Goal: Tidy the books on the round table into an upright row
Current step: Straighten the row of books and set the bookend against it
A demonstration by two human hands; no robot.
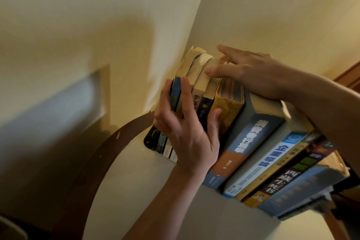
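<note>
step: closing up the books (253,142) on the round table (93,161). my left hand (187,138) grips the thin end books (176,95); my right hand (249,72) lies flat on the tops. next: i should push them upright, snug.

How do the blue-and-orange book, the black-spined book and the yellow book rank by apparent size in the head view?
1. blue-and-orange book
2. black-spined book, narrower spine
3. yellow book, partly hidden by the left hand, so unsure
</note>
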